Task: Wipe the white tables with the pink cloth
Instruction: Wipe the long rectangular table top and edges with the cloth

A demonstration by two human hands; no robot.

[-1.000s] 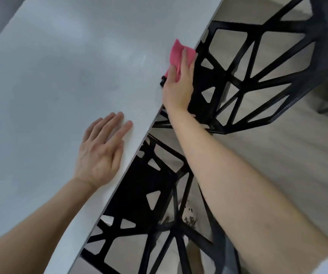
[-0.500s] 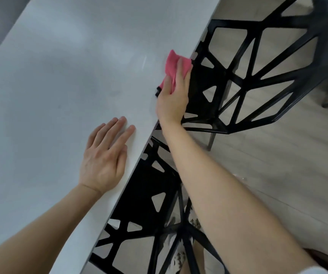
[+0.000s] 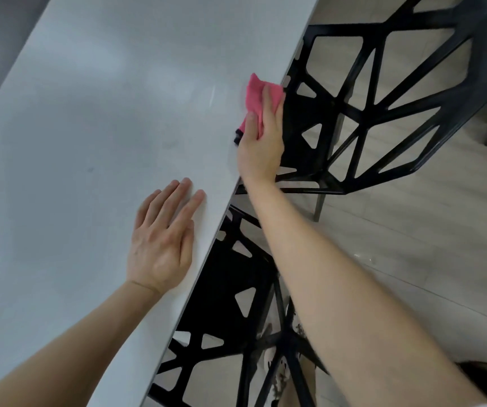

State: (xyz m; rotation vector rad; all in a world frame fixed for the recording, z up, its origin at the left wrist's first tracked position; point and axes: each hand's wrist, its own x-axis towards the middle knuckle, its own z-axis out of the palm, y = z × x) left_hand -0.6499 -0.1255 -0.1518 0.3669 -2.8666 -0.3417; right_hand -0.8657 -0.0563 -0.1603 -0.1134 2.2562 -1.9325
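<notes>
The white tabletop runs diagonally through the view, its long right edge slanting from the upper right down toward the bottom centre. A left hand lies flat on it near that edge, palm down with the fingers spread slightly. Farther along, right at the edge, the pink cloth is pressed against the surface under the right hand.
</notes>
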